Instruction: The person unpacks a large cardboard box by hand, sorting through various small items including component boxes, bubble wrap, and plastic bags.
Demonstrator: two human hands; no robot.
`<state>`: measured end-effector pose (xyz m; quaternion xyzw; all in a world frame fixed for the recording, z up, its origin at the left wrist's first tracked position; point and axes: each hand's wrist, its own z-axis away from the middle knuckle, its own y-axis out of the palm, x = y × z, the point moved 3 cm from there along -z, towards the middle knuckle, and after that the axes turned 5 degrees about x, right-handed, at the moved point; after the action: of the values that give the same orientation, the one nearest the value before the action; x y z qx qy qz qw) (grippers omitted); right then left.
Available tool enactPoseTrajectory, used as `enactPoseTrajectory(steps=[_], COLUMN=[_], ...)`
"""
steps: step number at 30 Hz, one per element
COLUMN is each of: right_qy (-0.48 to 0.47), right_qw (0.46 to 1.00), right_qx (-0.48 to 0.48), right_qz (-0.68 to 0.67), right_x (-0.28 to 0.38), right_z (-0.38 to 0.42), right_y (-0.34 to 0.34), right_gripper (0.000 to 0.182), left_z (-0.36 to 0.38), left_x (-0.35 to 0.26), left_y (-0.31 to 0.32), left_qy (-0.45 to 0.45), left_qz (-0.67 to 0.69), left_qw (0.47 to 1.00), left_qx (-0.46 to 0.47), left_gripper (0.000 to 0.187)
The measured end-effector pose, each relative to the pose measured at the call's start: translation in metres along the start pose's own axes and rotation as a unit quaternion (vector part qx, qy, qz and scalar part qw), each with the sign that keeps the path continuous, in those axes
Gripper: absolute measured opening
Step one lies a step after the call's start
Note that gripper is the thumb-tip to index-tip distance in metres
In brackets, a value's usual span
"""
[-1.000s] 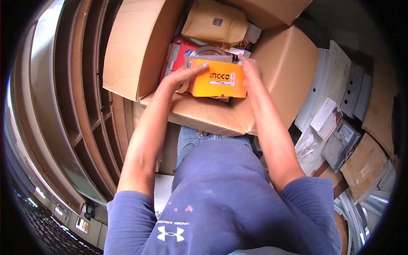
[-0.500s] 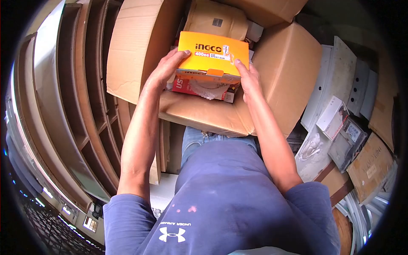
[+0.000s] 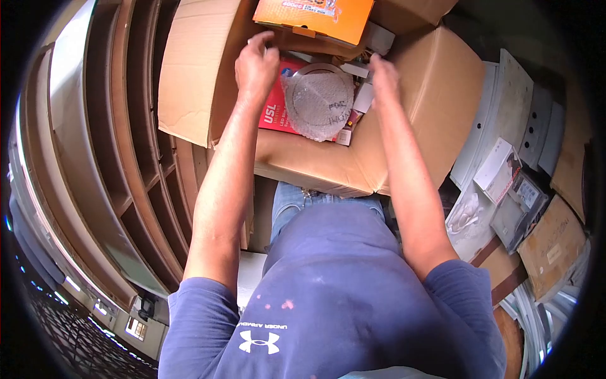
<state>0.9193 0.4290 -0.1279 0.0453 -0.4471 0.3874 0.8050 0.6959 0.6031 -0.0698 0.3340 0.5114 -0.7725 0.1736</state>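
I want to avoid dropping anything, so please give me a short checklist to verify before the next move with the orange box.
1. Left hand touches the orange box at its lower edge: ok.
2. Right hand on the orange box: not ok, it is below it, apart.
3. Firm grip: cannot tell, fingertips partly hidden.
4. Bubble-wrapped disc lies on the red package in the open carton: ok.
5. Place beyond the orange box: cannot tell, out of view.

Storeroom: cartons, boxed goods
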Motion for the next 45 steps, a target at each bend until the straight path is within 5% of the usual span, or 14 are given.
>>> enactPoseTrajectory(steps=[3, 5, 8, 9, 14, 20, 23, 27, 33, 36, 40, 45], right_qy=[0.103, 0.143, 0.188, 0.183, 0.137, 0.081, -0.1, -0.217, -0.199, -0.315, -0.291, -0.311], right_qw=[0.99, 0.979, 0.966, 0.967, 0.977, 0.97, 0.951, 0.924, 0.933, 0.895, 0.898, 0.905], right_qx=[0.064, 0.081, 0.08, 0.069, 0.104, 0.214, 0.236, 0.203, 0.261, 0.225, 0.226, 0.228], right_qz=[0.079, 0.122, 0.157, 0.163, 0.126, 0.077, 0.171, 0.239, 0.146, 0.222, 0.24, 0.179], right_x=[-0.063, -0.113, -0.152, -0.14, -0.099, -0.036, -0.008, 0.03, 0.019, 0.019, 0.029, 0.066], right_z=[-0.006, -0.023, -0.04, -0.033, -0.011, 0.023, 0.034, 0.066, 0.074, 0.08, 0.096, 0.127], right_y=[0.011, 0.022, 0.04, 0.041, 0.028, 0.028, 0.033, 0.021, 0.01, 0.008, -0.002, -0.02], right_gripper=[0.049, 0.039, 0.036, 0.035, 0.03, 0.031, 0.034, 0.024, 0.022, 0.019, 0.015, 0.006], left_z=[0.019, 0.027, 0.031, 0.033, 0.029, 0.031, 0.045, 0.072, 0.091, 0.091, 0.098, 0.108], left_x=[0.029, 0.047, 0.072, 0.077, 0.095, 0.066, 0.045, 0.035, 0.044, 0.044, 0.034, 0.026], left_y=[0.015, 0.031, 0.057, 0.063, 0.075, -0.001, -0.034, -0.05, -0.043, -0.044, -0.057, -0.076], left_qy=[-0.045, -0.127, -0.228, -0.227, -0.232, -0.148, -0.132, -0.124, -0.055, -0.049, -0.067, -0.042], left_qz=[-0.1, -0.194, -0.136, -0.098, -0.095, 0.058, 0.105, 0.137, 0.185, 0.153, 0.118, 0.305], left_qw=[0.99, 0.93, 0.875, 0.881, 0.914, 0.94, 0.954, 0.962, 0.966, 0.975, 0.977, 0.938], left_qx=[0.09, 0.285, 0.405, 0.402, 0.318, 0.302, 0.246, 0.201, 0.17, 0.154, 0.164, 0.156], left_gripper=[0.032, 0.035, 0.047, 0.059, 0.056, 0.041, 0.038, 0.04, 0.033, 0.029, 0.02, 0.01])
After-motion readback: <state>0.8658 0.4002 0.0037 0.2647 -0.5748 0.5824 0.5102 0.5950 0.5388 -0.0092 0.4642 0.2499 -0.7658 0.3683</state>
